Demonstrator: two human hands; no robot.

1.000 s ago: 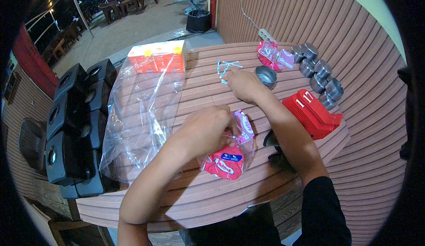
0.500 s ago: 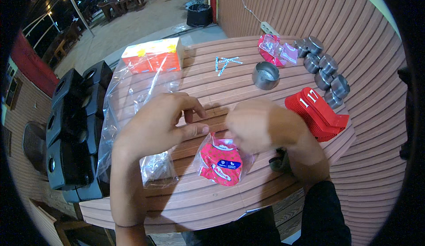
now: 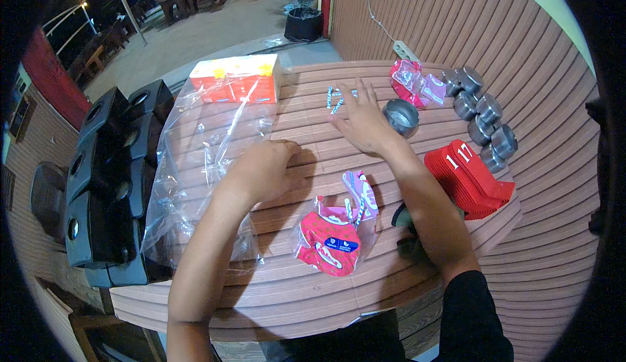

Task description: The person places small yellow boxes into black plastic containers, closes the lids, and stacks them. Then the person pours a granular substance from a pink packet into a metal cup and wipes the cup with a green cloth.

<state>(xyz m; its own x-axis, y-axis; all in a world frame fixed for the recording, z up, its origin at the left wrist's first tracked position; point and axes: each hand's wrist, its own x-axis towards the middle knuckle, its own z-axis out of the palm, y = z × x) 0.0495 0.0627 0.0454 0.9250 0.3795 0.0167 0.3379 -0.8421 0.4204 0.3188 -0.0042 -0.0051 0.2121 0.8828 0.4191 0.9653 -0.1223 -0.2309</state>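
Note:
My right hand (image 3: 362,117) reaches toward the back of the table. Its fingers are spread over several small blue-and-white printed strips (image 3: 329,98), and it partly covers them. Nothing shows in its grip. My left hand (image 3: 259,170) is bent down low over the wood beside a large clear plastic bag (image 3: 195,186); its fingertips are hidden under it. Between my forearms lies a pink-and-red printed plastic packet (image 3: 329,245), with a lilac flap (image 3: 360,192) folded out at the top. Similar blue-and-white strips (image 3: 355,212) lie at that flap.
An orange-and-white box (image 3: 235,82) stands at the back left. Black containers (image 3: 98,179) line the left edge. On the right are a metal cup (image 3: 400,115), several smaller metal cups (image 3: 481,111), red numbered signs (image 3: 466,176) and another pink packet (image 3: 411,83). A dark green object (image 3: 405,222) lies under my right forearm.
My right hand has moved from the near packet up to the strips at the back, its fingers now spread. Strips now show at the near packet's lilac flap. My left hand has turned downward.

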